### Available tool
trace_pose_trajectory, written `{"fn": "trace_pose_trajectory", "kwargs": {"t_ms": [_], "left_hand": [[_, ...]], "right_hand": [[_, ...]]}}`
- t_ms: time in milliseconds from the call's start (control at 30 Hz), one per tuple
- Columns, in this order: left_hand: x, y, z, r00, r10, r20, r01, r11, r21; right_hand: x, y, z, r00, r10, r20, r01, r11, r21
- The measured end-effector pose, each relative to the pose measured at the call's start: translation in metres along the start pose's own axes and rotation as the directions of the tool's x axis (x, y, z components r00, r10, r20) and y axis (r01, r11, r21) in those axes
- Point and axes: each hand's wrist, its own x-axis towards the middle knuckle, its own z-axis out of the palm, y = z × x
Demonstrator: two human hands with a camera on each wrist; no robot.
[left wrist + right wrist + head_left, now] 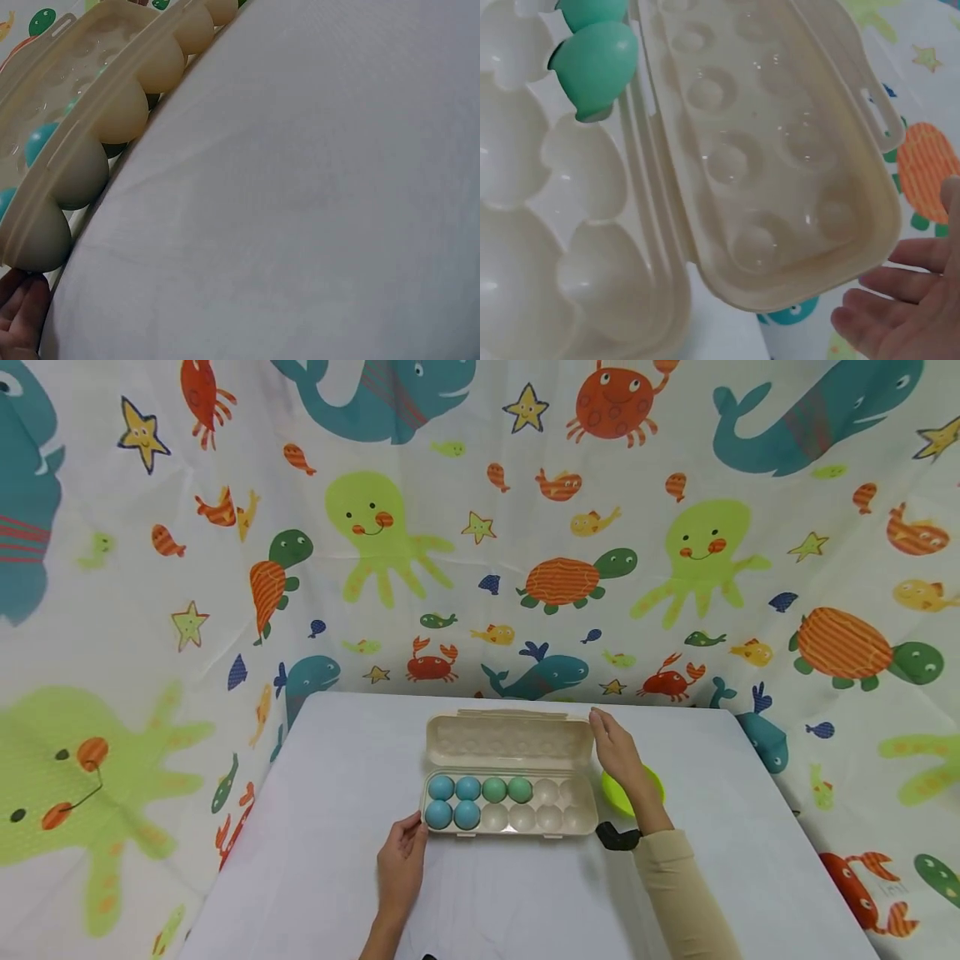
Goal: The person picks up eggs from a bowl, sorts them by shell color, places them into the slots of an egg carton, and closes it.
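A beige plastic egg carton (pixel 510 833) lies on the white table with its lid (pixel 517 739) raised at the back. Several blue eggs (pixel 453 802) fill the left end of the tray; two green eggs (pixel 507 789) sit beside them in the back row. The other cups, to the right, hold nothing. At the carton's front left corner, my left hand (pixel 401 864) grips the edge with thumb and fingers; the left wrist view shows only its fingertips under that end. My right hand (pixel 915 300) has its fingers extended, fingertips right at the lid's right edge.
A bright yellow-green bowl (pixel 652 781) stands right of the carton, partly hidden by the right forearm. A black wrist device (pixel 618 837) hangs at the right sleeve. Behind and beside the table hangs a cloth (pixel 480 635) printed with sea animals.
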Motion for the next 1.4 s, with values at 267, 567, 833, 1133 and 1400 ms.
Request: {"fn": "trace_pose_trajectory", "kwargs": {"t_ms": [267, 567, 833, 1133, 1400], "left_hand": [[0.001, 0.002, -0.002, 0.999, -0.033, 0.008, 0.033, 0.999, -0.001], [0.022, 0.016, -0.009, 0.995, -0.084, -0.055, 0.081, 0.995, -0.053], [0.086, 0.062, -0.010, 0.990, -0.136, 0.037, 0.134, 0.988, 0.071], [0.142, 0.107, 0.011, 0.940, -0.206, 0.273, 0.161, 0.971, 0.178], [0.141, 0.113, 0.024, 0.935, -0.170, 0.311, 0.116, 0.976, 0.185]], "right_hand": [[-0.001, 0.002, 0.015, 1.000, 0.024, -0.011, -0.024, 1.000, 0.012], [-0.006, -0.002, 0.019, 1.000, -0.001, -0.027, 0.002, 0.999, 0.036], [-0.003, -0.005, 0.020, 0.999, -0.006, -0.037, 0.007, 0.999, 0.043], [-0.002, -0.006, 0.021, 0.999, 0.021, -0.030, -0.019, 0.997, 0.077], [-0.001, -0.003, 0.023, 0.999, 0.026, -0.047, -0.023, 0.998, 0.065]]}}
